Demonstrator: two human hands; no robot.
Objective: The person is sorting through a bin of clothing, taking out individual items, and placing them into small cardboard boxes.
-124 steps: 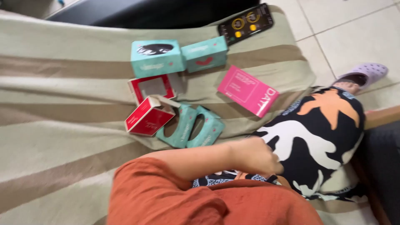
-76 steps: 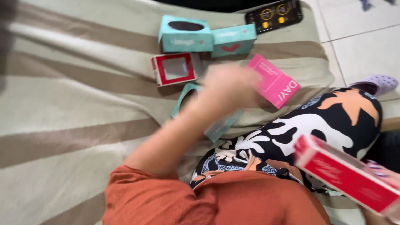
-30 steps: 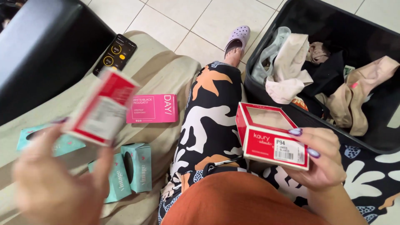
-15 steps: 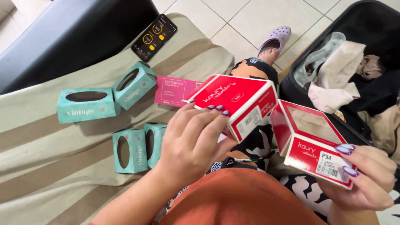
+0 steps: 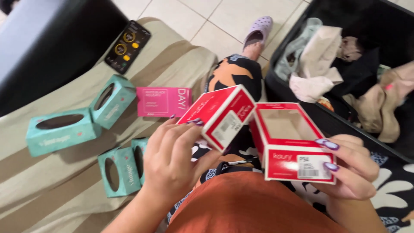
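Note:
My left hand [image 5: 172,166] grips a red and white box [image 5: 220,114] tilted over my lap. Just to its right, my right hand [image 5: 347,168] holds a second red box with a clear window [image 5: 291,144], its window facing up. The two red boxes almost touch at their near corners. Both hands have purple nails.
On the striped beige sofa cover [image 5: 56,190] lie several teal boxes with oval windows [image 5: 58,131], a pink box [image 5: 164,101] and a black phone [image 5: 128,46]. An open black suitcase [image 5: 297,92] with clothes stands on the tiled floor at right, beside a lilac clog [image 5: 258,30].
Both hands brought the red boxes closer together over my lap. The left box has dropped lower and tilted, and the view shifted slightly left.

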